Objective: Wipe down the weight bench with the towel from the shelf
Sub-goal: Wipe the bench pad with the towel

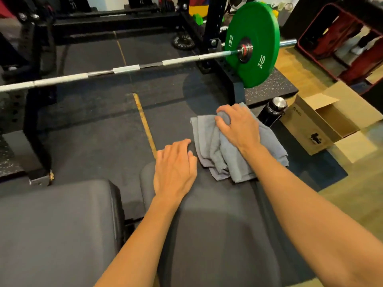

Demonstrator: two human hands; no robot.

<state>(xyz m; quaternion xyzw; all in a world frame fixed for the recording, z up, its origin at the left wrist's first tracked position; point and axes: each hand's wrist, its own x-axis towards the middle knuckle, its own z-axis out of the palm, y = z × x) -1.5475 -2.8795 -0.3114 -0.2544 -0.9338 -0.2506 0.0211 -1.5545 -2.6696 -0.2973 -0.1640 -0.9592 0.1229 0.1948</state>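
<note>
Underneath both hands runs the dark weight bench (217,230). Beyond them a barbell (128,69) carries a green plate (253,44). Gripped in the right hand (238,126), the bunched grey towel (217,150) lies on the bench's far end; just beside it the left hand (175,168) rests flat, fingers spread.

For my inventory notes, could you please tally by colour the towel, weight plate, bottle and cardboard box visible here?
Grey: 1, the towel under the right hand
Green: 1, the weight plate
Black: 1, the bottle
Brown: 1, the cardboard box
Total: 4
</note>
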